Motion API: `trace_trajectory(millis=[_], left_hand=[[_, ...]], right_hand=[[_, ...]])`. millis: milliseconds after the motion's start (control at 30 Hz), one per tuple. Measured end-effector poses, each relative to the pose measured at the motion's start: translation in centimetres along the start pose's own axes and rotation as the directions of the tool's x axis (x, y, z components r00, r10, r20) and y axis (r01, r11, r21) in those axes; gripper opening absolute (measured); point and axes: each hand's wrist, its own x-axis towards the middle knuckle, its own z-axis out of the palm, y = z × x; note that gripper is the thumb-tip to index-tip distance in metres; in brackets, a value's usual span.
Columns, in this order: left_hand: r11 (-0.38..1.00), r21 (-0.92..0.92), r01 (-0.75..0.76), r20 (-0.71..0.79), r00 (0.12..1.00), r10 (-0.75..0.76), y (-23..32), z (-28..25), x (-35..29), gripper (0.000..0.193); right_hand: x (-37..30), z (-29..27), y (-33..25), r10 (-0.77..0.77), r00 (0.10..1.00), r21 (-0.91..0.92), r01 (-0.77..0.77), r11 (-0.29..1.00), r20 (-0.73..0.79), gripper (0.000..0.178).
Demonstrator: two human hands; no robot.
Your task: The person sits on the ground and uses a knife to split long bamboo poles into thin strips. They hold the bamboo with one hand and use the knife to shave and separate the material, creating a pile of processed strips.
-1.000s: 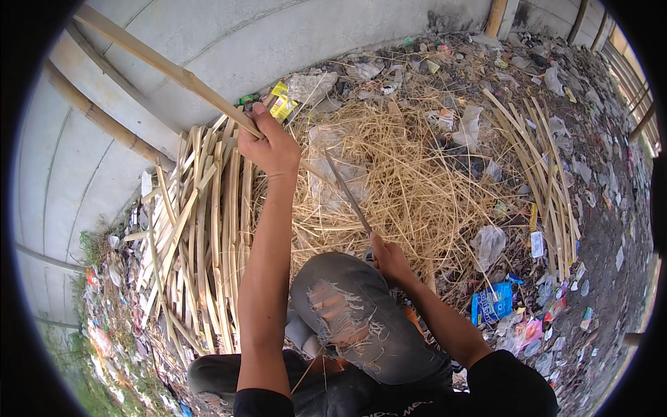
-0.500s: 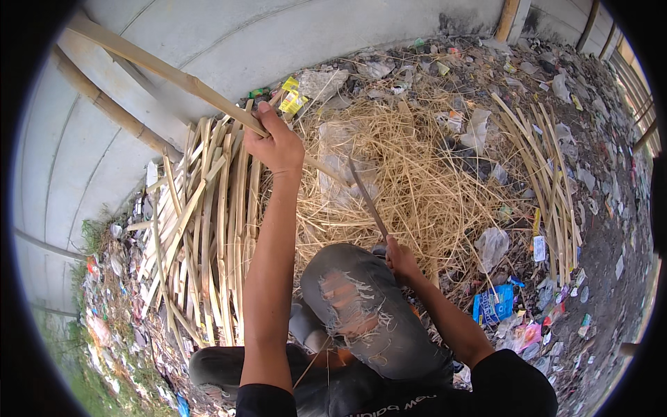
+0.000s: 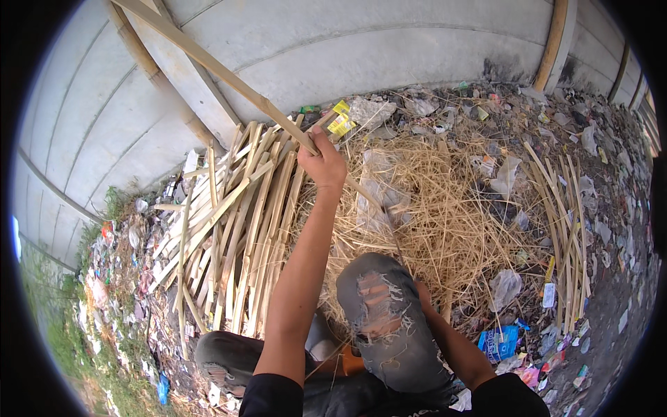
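Observation:
My left hand (image 3: 324, 165) is closed around a long split bamboo strip (image 3: 229, 80). The strip slants from the upper left, through my fist, down to a lower end over the straw-like shavings. My right hand (image 3: 422, 293) is low beside my raised right knee (image 3: 379, 306), partly hidden by it. From that hand a thin dark knife blade (image 3: 398, 244) points up toward the strip's lower end; its handle is out of sight. I cannot tell whether blade and strip touch.
Left of my legs lies a pile of split bamboo strips (image 3: 240, 229). A heap of thin bamboo shavings (image 3: 445, 208) spreads ahead of me, with more thin strips (image 3: 566, 229) at the right. Litter surrounds them, including a blue wrapper (image 3: 499, 342). A grey wall (image 3: 389, 55) stands behind.
The view has shifted, so the scene sits farther right and lower. My right hand and the knife have drawn back toward my knee. My left hand keeps its hold on the bamboo strip.

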Motion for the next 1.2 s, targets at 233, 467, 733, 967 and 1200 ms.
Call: trace_trajectory(millis=[233, 467, 733, 967, 1200], left_hand=[[0.975, -0.137, 0.173, -0.127, 0.973, -0.19, 0.8, -6.0, 1.0, 0.046], [0.943, -0.257, 0.213, -0.438, 0.844, -0.31, 7.9, -14.0, 3.4, 0.048], [0.944, -0.33, -0.011, -0.487, 0.859, -0.16, 15.9, -22.1, 4.8, 0.049], [0.935, -0.35, -0.066, -0.536, 0.832, -0.141, 18.3, -23.5, 4.1, 0.048], [0.925, -0.356, -0.133, -0.627, 0.768, -0.13, 20.1, -26.3, 3.9, 0.051]], right_hand=[[-5.4, -6.3, -6.8, 0.282, 0.955, 0.378, -0.295, 0.878, 0.092, 0.06], [-7.6, -14.9, -1.5, 0.119, 0.909, 0.362, 0.037, 0.931, -0.399, 0.054], [-11.8, -28.3, 2.2, -0.057, 0.708, 0.051, 0.131, 0.99, -0.703, 0.053], [-15.2, -38.8, 7.1, -0.327, 0.544, -0.333, 0.091, 0.939, -0.773, 0.054], [-15.3, -44.4, 5.5, -0.112, 0.413, -0.026, 0.208, 0.978, -0.904, 0.063]])
